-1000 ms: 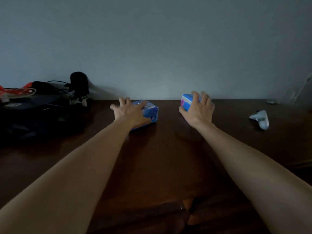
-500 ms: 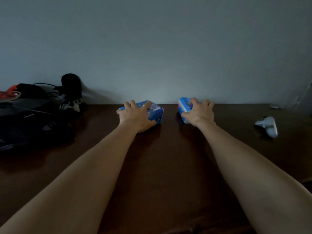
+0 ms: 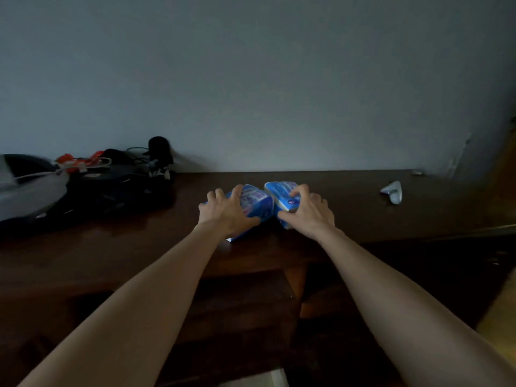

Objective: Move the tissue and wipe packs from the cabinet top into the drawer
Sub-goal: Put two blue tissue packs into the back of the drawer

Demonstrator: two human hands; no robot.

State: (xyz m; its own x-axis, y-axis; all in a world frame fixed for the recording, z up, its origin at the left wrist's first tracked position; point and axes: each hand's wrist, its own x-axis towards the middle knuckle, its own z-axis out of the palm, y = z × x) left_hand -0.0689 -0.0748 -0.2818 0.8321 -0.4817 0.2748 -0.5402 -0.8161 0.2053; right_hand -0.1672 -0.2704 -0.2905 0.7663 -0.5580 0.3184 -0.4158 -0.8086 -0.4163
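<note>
Two blue and white packs sit side by side near the middle of the dark wooden cabinet top (image 3: 363, 208). My left hand (image 3: 227, 212) grips the left pack (image 3: 255, 201), fingers curled over its top. My right hand (image 3: 308, 212) grips the right pack (image 3: 280, 192) the same way. The two packs nearly touch each other. Below the front edge a dark wooden drawer front (image 3: 245, 311) shows between my forearms; whether it stands open I cannot tell in the dim light.
At the left of the cabinet top lies a heap of dark gear (image 3: 92, 188) with cables and red bits, plus a grey object (image 3: 25, 196). A small white object (image 3: 392, 191) lies at the right. A grey wall stands behind.
Both hands have pulled their packs toward the front edge and closer together. The view has tilted down, so the drawer front below now shows.
</note>
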